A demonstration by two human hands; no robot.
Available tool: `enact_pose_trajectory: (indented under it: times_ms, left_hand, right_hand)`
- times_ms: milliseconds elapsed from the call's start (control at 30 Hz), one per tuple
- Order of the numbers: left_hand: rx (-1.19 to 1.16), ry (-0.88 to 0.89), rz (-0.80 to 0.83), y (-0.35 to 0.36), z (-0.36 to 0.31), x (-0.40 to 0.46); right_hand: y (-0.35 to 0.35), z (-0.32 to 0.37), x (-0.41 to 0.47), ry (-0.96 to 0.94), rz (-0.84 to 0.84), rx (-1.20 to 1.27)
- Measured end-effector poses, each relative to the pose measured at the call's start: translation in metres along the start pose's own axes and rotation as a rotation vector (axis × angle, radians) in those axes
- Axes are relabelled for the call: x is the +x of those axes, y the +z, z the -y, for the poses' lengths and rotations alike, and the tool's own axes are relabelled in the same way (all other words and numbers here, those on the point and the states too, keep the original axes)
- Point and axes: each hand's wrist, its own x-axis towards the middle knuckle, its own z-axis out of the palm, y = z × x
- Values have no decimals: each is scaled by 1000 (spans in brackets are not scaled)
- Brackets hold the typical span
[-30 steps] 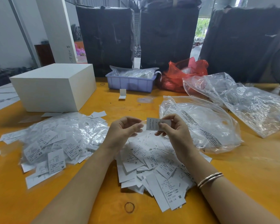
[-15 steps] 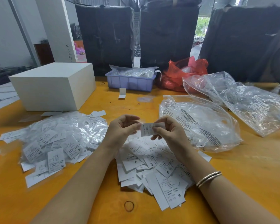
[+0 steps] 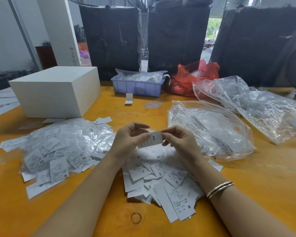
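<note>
Since half a second ago, the label (image 3: 152, 139) is turning over, its XXL mark now facing up. In the head view, the left hand (image 3: 128, 141) and right hand (image 3: 179, 142) are each pinching one end of it, holding it flat just above the loose pile of labels (image 3: 161, 178), probably so the size reads before sorting. Bagged labels (image 3: 58, 147) are lying to the left, near the white box (image 3: 55, 91). A clear bag (image 3: 210, 130) is gaping on the table (image 3: 263, 177) to the right, likely waiting to be filled.
</note>
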Motion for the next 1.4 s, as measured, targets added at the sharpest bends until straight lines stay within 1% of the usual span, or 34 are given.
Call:
enact_pose_trajectory:
  times_ms: [133,200,233,267,333,367,400,433,467,500,567,600,667,767,833,900,1000,1100,1167,1233,1267,1300,1333,1367,1400]
  left_hand:
    - [87,22,67,3,0,-3]
    - [102,13,53,0,-3,-2]
    - [92,9,28,-2,-5,-2]
    - [66,3,-7,-4,-6,-1]
    - [25,-6,-115,-9,-8,1]
    - [46,-2,-191,-12,-7,2]
    - [105,4,-274,-15,-6,3]
    - [198,6,-348,-19,-5,3]
    - [311,2,-399,-23,-3,4]
    - [420,-7,-422,-26,-2,5]
    - [575,-45,-407,-32,2,6]
    - [640,-73,-392,-33,4,6]
    - [807,-128,-379,-35,7,7]
    - [1062,-150,-385,-36,10,5]
    - [1189,-112,-394,-35,11,4]
    - [1218,-23,-395,-29,11,2]
    - [1091,128,-336,-17,7,1]
    - [919,239,-199,-5,5,-3]
    - [879,290,-118,1,5,-5]
    - [825,315,-58,5,4,-8]
    - [755,315,-28,6,3,-8]
    - [659,296,7,7,1,-9]
    - [557,255,46,9,-2,-10]
    - [469,205,83,9,-4,-10]
    - [413,162,106,10,-5,-10]
  right_hand:
    - [7,1,-3,-4,91,-35]
    - [3,2,-2,-5,113,-57]
    - [-1,3,0,-30,84,-101]
    - [-7,3,4,-78,1,-160]
    - [-25,5,11,-234,-287,-302]
    - [-35,4,14,-313,-433,-404]
    - [-47,0,16,-357,-544,-518]
    - [-58,-5,18,-347,-600,-631]
    - [-68,-11,19,-275,-603,-740]
    - [-76,-17,20,-154,-566,-844]
    - [-85,-28,22,128,-426,-1058]
    - [-86,-31,24,232,-343,-1162]
    - [-84,-31,27,298,-251,-1325]
    - [-83,-31,29,260,-268,-1425]
    - [-84,-32,29,242,-313,-1411]
    - [-85,-33,29,227,-353,-1330]
    - [-84,-32,29,177,-423,-1189]
    - [-84,-33,27,113,-489,-1110]
    - [-83,-30,25,21,-558,-1070]
    - [-77,-23,23,-144,-617,-970]
    - [-72,-17,21,-255,-591,-891]
    - [-66,-12,18,-373,-515,-805]
    - [-57,-7,15,-467,-401,-723]
    - [-47,-4,12,-514,-276,-650]
    - [-36,-1,8,-511,-162,-585]
